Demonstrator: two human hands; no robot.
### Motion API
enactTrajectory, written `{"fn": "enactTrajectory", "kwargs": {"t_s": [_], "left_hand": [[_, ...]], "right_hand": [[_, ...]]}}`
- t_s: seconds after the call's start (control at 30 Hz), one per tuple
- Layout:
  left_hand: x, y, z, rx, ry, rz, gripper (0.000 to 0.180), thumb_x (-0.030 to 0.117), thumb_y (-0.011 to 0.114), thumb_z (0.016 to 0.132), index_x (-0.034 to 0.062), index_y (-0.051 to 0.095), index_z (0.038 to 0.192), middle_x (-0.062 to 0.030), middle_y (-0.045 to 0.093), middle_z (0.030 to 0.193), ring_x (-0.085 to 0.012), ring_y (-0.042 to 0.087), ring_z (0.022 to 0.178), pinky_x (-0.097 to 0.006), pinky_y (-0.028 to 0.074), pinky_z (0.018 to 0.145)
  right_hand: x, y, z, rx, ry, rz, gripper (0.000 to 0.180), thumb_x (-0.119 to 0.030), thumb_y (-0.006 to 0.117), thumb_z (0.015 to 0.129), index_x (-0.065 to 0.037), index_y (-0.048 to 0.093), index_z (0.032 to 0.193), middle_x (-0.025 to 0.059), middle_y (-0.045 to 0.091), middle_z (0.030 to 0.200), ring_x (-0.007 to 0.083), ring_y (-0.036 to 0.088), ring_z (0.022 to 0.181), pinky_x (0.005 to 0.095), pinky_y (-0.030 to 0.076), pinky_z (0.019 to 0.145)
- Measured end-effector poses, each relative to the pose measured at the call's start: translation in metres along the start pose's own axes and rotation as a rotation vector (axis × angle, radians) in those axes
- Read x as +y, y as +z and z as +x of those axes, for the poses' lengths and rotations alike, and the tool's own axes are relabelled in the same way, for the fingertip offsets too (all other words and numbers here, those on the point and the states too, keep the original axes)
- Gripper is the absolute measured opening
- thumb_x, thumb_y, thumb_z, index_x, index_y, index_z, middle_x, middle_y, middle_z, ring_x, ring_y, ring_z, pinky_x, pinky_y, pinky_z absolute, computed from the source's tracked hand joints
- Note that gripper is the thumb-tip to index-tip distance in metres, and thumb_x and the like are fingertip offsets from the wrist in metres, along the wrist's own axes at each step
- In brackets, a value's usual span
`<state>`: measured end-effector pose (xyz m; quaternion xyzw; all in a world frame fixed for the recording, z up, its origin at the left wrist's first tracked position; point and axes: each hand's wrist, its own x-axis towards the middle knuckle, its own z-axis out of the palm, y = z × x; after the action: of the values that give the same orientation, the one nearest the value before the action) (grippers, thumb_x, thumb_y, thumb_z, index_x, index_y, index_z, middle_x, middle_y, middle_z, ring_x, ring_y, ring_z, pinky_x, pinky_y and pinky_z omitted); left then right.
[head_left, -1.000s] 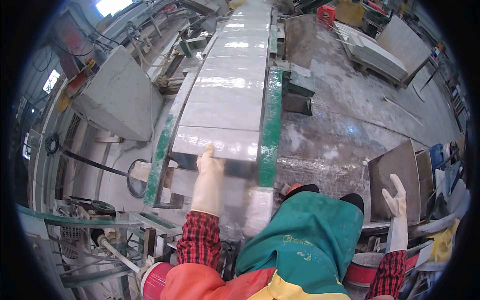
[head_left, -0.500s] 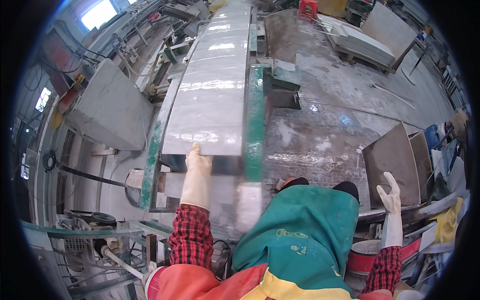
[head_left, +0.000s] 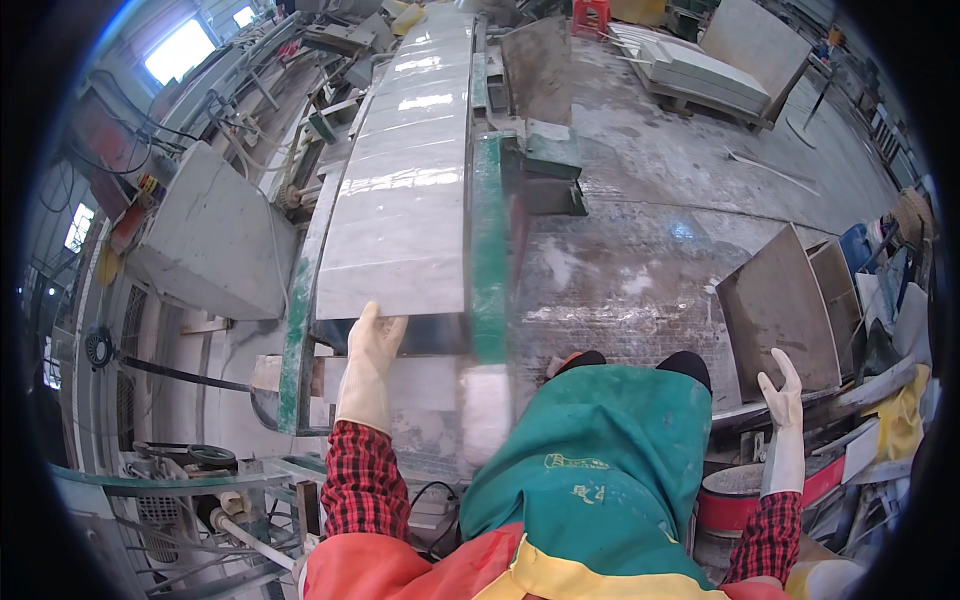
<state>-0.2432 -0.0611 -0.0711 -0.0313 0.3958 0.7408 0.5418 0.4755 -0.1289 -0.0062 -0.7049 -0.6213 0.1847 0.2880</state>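
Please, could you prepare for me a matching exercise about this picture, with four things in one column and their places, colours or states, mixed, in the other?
Column one
1. left hand
2. right hand
3. checked sleeves
4. stool

Column two
A. plain red, near the top edge of the picture
B. red and black
C. at the near edge of the pale slabs
D. open, holding nothing

Right pairs: 1-C, 2-D, 3-B, 4-A

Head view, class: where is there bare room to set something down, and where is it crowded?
Free: the floor between the green rail and leaning brown board. Crowded: beside the right hand, around the red-banded tub.
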Motion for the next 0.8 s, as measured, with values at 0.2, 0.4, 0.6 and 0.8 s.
{"fn": "enactTrajectory", "kwargs": {"t_s": [0.2, 0.4, 0.6, 0.8], "left_hand": [[0.003, 0.008, -0.032, 0.172, 0.125, 0.557, 0.035, 0.012, 0.058, 0.092, -0.0053, 0.048, 0.121, -0.0173, 0.061, 0.109, -0.0268, 0.065, 0.095, -0.038, 0.058, 0.081], [0.014, 0.060, -0.083, 0.116, 0.822, 2.298, 0.069, 0.015, 0.070, 0.082, 0.0095, 0.034, 0.141, -0.0192, 0.050, 0.133, -0.0311, 0.053, 0.120, -0.037, 0.046, 0.100], [-0.014, 0.098, -0.044, -0.227, 0.818, 2.870, 0.084, 0.009, 0.061, 0.084, 0.0205, 0.014, 0.154, -0.0062, 0.018, 0.160, -0.0279, 0.021, 0.146, -0.038, 0.023, 0.118], [-0.020, 0.118, -0.027, -0.212, 0.635, 2.738, 0.086, 0.001, 0.060, 0.080, 0.0214, 0.018, 0.152, -0.0038, 0.020, 0.159, -0.0287, 0.023, 0.145, -0.042, 0.024, 0.117]], "right_hand": [[0.030, -0.028, -0.016, 0.083, -0.001, -0.034, 0.055, -0.003, 0.068, 0.080, 0.004, 0.053, 0.132, 0.0188, 0.052, 0.137, 0.0280, 0.046, 0.131, 0.0354, 0.032, 0.111], [0.064, -0.082, -0.047, 0.390, -0.025, -0.423, 0.045, -0.009, 0.065, 0.084, 0.001, 0.056, 0.127, 0.0173, 0.055, 0.131, 0.0313, 0.049, 0.125, 0.0370, 0.034, 0.109], [0.136, -0.130, -0.088, 0.518, 0.308, -0.899, 0.053, -0.033, 0.059, 0.092, -0.006, 0.049, 0.136, 0.0191, 0.048, 0.138, 0.0349, 0.042, 0.130, 0.0427, 0.032, 0.109], [0.191, -0.160, -0.127, 0.311, 0.631, -0.901, 0.070, -0.054, 0.042, 0.097, -0.003, 0.038, 0.145, 0.0177, 0.036, 0.150, 0.0301, 0.029, 0.141, 0.0384, 0.022, 0.116]]}}
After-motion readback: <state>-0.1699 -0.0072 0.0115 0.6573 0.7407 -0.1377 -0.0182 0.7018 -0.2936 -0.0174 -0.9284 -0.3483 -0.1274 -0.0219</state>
